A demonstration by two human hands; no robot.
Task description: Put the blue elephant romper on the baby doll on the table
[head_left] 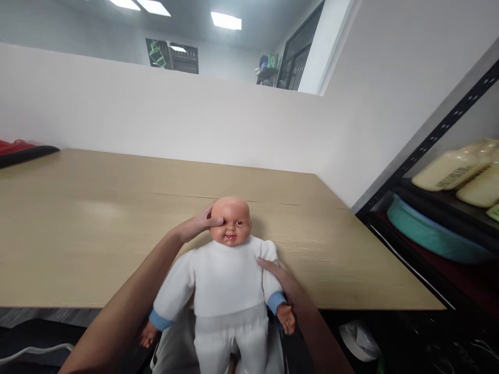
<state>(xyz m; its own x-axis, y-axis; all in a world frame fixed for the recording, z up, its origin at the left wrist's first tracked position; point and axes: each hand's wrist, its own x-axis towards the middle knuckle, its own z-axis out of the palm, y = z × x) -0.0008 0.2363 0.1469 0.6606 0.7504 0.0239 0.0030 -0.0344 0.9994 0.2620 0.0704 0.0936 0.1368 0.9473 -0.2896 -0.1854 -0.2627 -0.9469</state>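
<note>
Lying at near edge: bald plastic baby doll (226, 280) in a white knitted suit with blue cuffs, on its back, face up. Its legs hang over the front rim of the table towards the camera; head and torso rest on the tabletop.
Left hand (197, 226): reaches in from the lower left and clasps the doll's head. Thumb lies across the face over one eye, the other fingers sit behind the head. Narrow grip, holding the head.
Right hand (278, 272): comes in from the lower right, fingers stretched flat against the doll's side at the armpit. The doll's sleeve lies over the wrist. Touching, gripping nothing.
Below table, left: thin white cable (31, 353) on the dark floor.
Below table, right: white roll-shaped object (360, 340), too blurred to tell what.
Table: long light-wood laminate table (97, 218), with a seam running across it just behind the doll's head.
Far left edge: red and black flat object (19, 150), cut off by the frame.
Right side: black perforated metal shelf rack (448, 124), well apart from the doll. It carries a round teal basin (429, 234) and cream plastic bottles (448, 171) lying on their sides above it.
Behind table: plain white partition wall (156, 109), touching the table's back edge.
Beyond wall: rectangular ceiling lights (226, 21), lit.
</note>
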